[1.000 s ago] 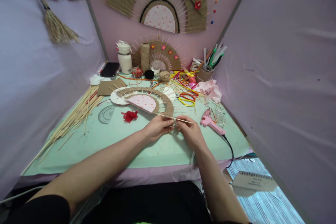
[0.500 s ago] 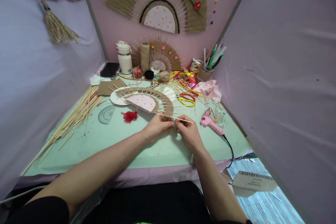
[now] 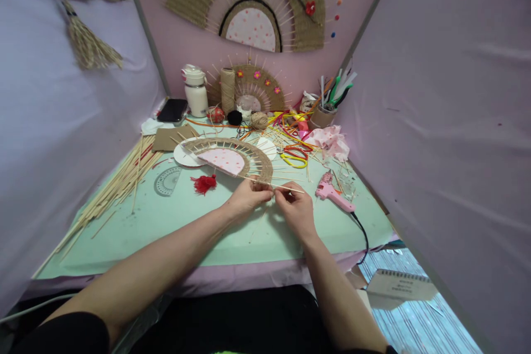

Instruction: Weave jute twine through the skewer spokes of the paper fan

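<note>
Jute-banded fan (image 3: 232, 159) slants over the worktop (image 3: 136, 227); left hand (image 3: 245, 200) pinches its near corner, presumably steadying the rim. Right hand (image 3: 296, 211) has fingertips pressed together beside it, contents too small to tell.

Woven fan (image 3: 226, 161) in left hand (image 3: 249, 198)

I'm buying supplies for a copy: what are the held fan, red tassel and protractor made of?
Fan: probably matte twine, by its rough brown band, on pale wood-like sticks; spotted centre, fabric or paper. Red tassel: dull yarn, apparently, from its loose strands. Protractor: likely clear plastic; the table shows through.
</note>
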